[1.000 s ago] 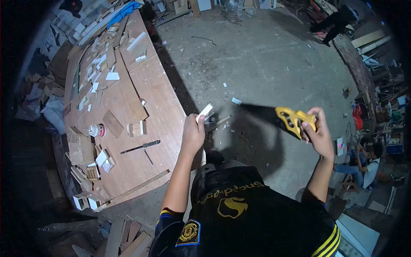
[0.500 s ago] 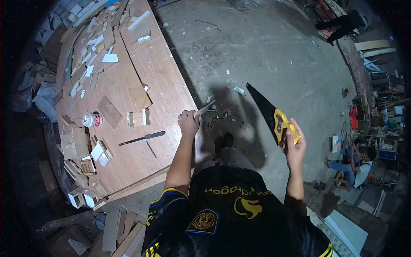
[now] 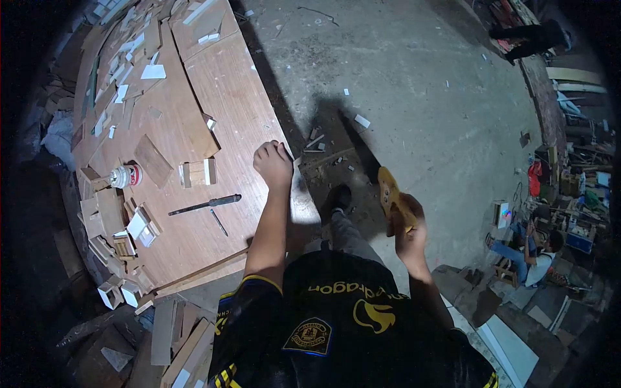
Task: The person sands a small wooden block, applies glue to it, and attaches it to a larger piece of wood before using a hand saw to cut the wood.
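Note:
My right hand (image 3: 411,238) is wrapped around the yellow handle (image 3: 393,197) of a handsaw, off the table's right side. Its dark blade (image 3: 362,147) points up and left over the floor. My left hand (image 3: 274,165) is closed at the right edge of the wooden table (image 3: 233,110); whatever it grips is hidden by the fingers. On the table to its left lie a dark rod-like tool with a thick grip (image 3: 223,201), a thin pencil-like stick (image 3: 220,223) and a small wooden block piece with white ends (image 3: 197,173).
A white jar with a red label (image 3: 125,176) stands among wood offcuts (image 3: 103,213) at the table's left. White scraps (image 3: 153,72) lie farther up. Small bits of wood litter the concrete floor (image 3: 414,97). Another person (image 3: 532,262) sits at the far right.
The saw and my right hand have moved left, nearer the table, and the blade is tipped more edge-on. My left hand has turned, and the tan wood piece seen in it earlier no longer shows.

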A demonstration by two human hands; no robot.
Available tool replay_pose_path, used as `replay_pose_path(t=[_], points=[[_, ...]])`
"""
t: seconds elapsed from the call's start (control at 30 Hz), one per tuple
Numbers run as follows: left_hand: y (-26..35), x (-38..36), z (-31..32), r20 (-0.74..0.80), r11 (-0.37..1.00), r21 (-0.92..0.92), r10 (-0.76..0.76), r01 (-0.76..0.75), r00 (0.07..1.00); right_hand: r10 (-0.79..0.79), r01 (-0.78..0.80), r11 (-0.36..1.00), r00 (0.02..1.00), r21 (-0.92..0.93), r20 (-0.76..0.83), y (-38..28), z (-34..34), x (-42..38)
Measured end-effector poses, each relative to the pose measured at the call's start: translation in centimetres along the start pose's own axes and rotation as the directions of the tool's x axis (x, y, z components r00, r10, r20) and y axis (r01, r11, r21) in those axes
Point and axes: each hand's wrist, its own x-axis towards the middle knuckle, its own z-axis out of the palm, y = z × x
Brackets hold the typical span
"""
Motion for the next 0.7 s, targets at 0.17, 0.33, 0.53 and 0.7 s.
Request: replay_pose_path(t=[0.17,0.33,0.53,0.7], points=[[1.6,0.7,1.7,-0.004,0.983,0.174,-0.06,0.06,0.998,-0.107,0.114,0.981,0.993,-0.158,0.053,-0.2,2.8,0.7],[1.5,0.6,1.9,0.064,0.989,0.147,-0.014,0.005,0.998,-0.21,0.249,0.954,0.952,-0.165,0.221,-0.3,4.9,1.4],[0.8,1.2,2.5,0.116,0.999,-0.001,0.045,-0.045,0.992,-0.186,0.23,0.959,0.951,-0.167,0.246,0.7,7.3,1.2],[-0.1,1.0,2.4,0.113,0.991,-0.115,0.076,-0.063,0.991,-0.292,0.339,0.916,0.93,-0.214,0.224,1.3,8.0,1.2]])
